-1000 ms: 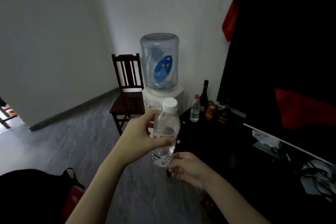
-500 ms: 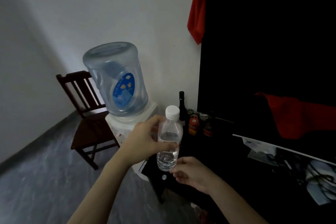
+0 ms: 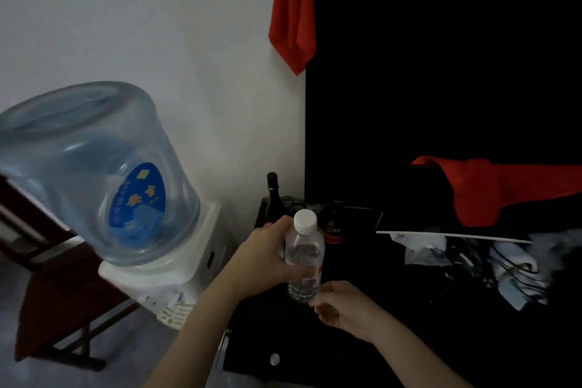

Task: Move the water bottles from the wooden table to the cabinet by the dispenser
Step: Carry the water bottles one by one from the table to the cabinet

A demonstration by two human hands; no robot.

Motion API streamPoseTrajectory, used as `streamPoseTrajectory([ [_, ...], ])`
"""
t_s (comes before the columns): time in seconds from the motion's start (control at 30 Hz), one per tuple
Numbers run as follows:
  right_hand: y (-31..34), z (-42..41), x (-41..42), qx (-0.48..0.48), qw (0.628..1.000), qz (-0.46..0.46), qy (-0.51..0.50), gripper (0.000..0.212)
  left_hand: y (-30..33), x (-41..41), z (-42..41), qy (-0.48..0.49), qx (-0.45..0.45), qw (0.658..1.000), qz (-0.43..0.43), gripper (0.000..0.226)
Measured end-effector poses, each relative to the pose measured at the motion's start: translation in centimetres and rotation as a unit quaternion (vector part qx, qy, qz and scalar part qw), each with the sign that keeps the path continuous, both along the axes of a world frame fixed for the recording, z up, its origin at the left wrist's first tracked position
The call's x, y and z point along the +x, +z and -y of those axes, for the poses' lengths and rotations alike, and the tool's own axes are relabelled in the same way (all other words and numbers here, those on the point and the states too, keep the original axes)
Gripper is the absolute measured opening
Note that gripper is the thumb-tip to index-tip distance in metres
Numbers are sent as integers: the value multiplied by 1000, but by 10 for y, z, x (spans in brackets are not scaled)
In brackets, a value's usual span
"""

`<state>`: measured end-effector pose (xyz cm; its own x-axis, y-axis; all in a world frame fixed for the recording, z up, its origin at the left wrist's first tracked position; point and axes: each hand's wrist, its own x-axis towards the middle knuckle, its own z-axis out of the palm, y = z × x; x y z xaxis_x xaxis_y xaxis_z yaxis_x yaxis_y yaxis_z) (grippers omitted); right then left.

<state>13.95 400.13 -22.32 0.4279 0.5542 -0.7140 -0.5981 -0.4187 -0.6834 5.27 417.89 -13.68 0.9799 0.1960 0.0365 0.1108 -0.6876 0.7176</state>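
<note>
Head view, only one cam. Centre-low of frame: small clear plastic water bottle w/ white screw cap (image 3: pixel 305 260), upright, partly filled, held in the air above the front part of the black glossy cabinet (image 3: pixel 283 334). It is not set down yet.

Left hand (image 3: pixel 267 257) comes in from lower left, grip wrapped round the bottle's upper body just under the cap; fingers curl behind it, thumb toward the camera. Likely held high on the body so the base stays free for landing. Right hand (image 3: pixel 338 309) sits just below-right of the bottle's base, fingers loosely curled, fingertips touching or v. near the bottom edge; can't tell if it really bears weight. Prob. there to steady the base on the way down.

Left of frame: white water dispenser w/ big blue translucent jug (image 3: pixel 94 173), right beside the cabinet, so this is the drop spot. Behind the bottle, at the cabinet's back by the wall: dark glass bottle (image 3: pixel 272 195) and small jars, dim. Placing should go in front of those, where there is bare top. Right: red cloth (image 3: pixel 504 189) over a black screen, plus crumpled pale stuff w/ cables.
</note>
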Motion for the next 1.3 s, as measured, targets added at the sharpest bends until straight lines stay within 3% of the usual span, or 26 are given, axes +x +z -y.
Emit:
streamPoseTrajectory([
  [0.23, -22, -30, 20, -30, 995, -24, -91, 15, -39, 41, -42, -69, -66, 995, -7, 65],
  [0.53, -86, -38, 49, -123, 981, -79, -126, 14, -106, 69, -44, -72, -148, 985, -47, 64],
  [1.3, -167, -52, 106, -164, 970, -87, -158, 7, -207, 135, -20, 33, -116, 988, -101, 60],
])
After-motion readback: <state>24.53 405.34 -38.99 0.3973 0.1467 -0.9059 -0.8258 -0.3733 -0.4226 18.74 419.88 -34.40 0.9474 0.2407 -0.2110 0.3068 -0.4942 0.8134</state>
